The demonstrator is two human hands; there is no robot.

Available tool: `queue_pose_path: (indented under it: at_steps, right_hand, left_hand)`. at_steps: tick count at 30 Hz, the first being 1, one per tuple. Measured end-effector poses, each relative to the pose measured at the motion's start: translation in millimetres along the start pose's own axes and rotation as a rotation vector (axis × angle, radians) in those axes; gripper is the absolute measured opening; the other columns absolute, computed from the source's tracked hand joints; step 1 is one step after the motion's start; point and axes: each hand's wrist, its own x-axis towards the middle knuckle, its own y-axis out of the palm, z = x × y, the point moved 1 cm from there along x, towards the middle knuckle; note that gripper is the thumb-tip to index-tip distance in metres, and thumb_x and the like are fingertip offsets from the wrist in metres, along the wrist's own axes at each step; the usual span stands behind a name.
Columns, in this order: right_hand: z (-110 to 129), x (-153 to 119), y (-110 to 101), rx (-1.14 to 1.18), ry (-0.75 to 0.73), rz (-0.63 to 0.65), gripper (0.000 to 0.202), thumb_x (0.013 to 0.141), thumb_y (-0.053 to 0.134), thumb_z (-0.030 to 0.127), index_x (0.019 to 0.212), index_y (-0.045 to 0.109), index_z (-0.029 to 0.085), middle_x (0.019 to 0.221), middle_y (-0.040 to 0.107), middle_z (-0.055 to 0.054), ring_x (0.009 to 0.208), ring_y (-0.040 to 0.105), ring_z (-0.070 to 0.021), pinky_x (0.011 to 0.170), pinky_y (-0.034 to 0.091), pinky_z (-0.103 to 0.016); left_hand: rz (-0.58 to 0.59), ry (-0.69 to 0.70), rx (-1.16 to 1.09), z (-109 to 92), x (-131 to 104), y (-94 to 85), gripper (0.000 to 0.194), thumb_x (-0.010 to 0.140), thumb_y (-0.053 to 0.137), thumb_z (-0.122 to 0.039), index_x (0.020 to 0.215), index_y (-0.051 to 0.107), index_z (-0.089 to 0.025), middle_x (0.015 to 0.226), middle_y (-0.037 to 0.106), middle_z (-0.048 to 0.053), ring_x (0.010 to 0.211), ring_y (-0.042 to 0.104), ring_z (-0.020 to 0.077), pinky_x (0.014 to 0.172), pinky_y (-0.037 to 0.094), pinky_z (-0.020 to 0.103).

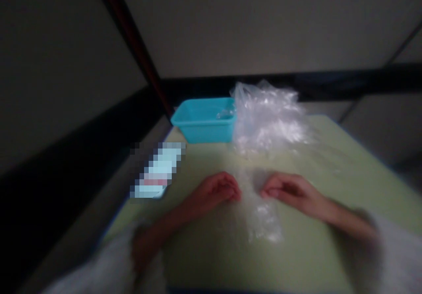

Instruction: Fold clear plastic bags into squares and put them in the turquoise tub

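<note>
A clear plastic bag (265, 221) lies on the yellow-green table (204, 254), between and below my two hands. My left hand (222, 188) is at its left side, fingers curled together, with what they hold, if anything, too blurred to tell. On the right, my right hand (285, 190) has its fingertips pressed together near the bag's upper right edge; whatever may be between them is too small to make out. Behind them rests a large heap of clear plastic bags (270, 118).
A turquoise basket (207, 132) stands at the back left of the table, touching or close to the heap, with something clear inside. A pixelated light-blue flat object (161, 171) lies at the left edge. Walls rise behind.
</note>
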Motion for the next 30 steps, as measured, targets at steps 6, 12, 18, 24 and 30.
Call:
queue_pose_path:
  at_steps: [6,12,18,24,30]
  right_hand:
    - [31,-11,-8,-0.276,-0.252,0.226,0.018,0.091,0.053,0.024,0.085,0.067,0.015,0.082,0.062,-0.006,0.076,0.059,-0.0133,0.067,0.046,-0.025]
    - [44,-15,-3,-0.379,-0.196,0.453,0.017,0.089,0.056,0.016,0.074,0.063,0.016,0.075,0.061,-0.002,0.074,0.057,-0.0114,0.066,0.043,-0.023]
    - [33,-15,0,-0.559,-0.278,0.479,0.02,0.091,0.054,0.022,0.073,0.062,0.017,0.076,0.06,-0.002,0.076,0.055,-0.0136,0.07,0.042,-0.027]
    - [31,-21,3,-0.768,-0.368,0.483,0.022,0.093,0.05,0.024,0.074,0.061,0.019,0.077,0.06,-0.001,0.076,0.052,-0.0149,0.074,0.04,-0.032]
    - [37,-36,17,-1.023,-0.513,0.355,0.021,0.088,0.051,0.01,0.072,0.061,0.017,0.074,0.061,-0.003,0.068,0.051,-0.0168,0.066,0.037,-0.034]
  left_hand:
    - [-0.066,0.03,-0.055,-8,-1,-0.8,0.023,0.074,0.067,-0.032,0.084,0.057,-0.014,0.089,0.068,0.006,0.085,0.065,0.0184,0.08,0.048,0.032]
    - [-0.044,0.001,-0.04,-7,-2,0.1,0.018,0.075,0.066,-0.029,0.084,0.058,-0.015,0.091,0.068,0.006,0.088,0.065,0.0185,0.082,0.048,0.032]
    - [-0.013,-0.02,-0.015,-5,-2,-0.7,0.019,0.075,0.066,-0.03,0.085,0.06,-0.014,0.092,0.068,0.007,0.088,0.064,0.0183,0.081,0.048,0.031]
    - [0.002,-0.024,0.047,-6,-2,-1.0,0.017,0.078,0.063,-0.028,0.087,0.062,-0.014,0.094,0.067,0.007,0.09,0.064,0.0192,0.082,0.048,0.032]
    - [0.007,-0.034,0.074,-4,-2,-2.1,0.017,0.079,0.062,-0.027,0.088,0.062,-0.013,0.094,0.067,0.008,0.091,0.064,0.0199,0.082,0.047,0.032]
